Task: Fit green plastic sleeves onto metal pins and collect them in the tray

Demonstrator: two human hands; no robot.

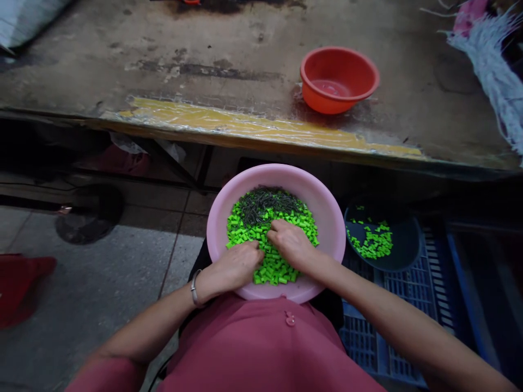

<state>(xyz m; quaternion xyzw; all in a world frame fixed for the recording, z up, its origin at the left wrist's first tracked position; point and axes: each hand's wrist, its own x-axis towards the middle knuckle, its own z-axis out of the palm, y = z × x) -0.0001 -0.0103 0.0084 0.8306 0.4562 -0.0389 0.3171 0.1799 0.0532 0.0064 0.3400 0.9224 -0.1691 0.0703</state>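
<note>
On my lap rests a wide pink basin point(335, 228), partly filled with small bright green plastic pieces point(275, 269). A heap of thin dark metal pieces point(265, 204) lies on top of them toward the far side. My left hand point(241, 264) is over the near left of the green pieces, fingers curled in, with a bracelet point(194, 287) on the wrist. My right hand point(292, 245) is just to its right, also closed, near the edge of the dark heap. Whatever sits between the fingertips of either hand is too small or hidden.
An orange-red bowl point(339, 81) stands on the worn workbench point(229, 43) ahead. To the right, a dark basin point(404, 239) with some green pieces sits on a blue plastic crate point(363, 337). White strands point(490, 60) hang at the bench's right. A red object point(20, 283) is on the left floor.
</note>
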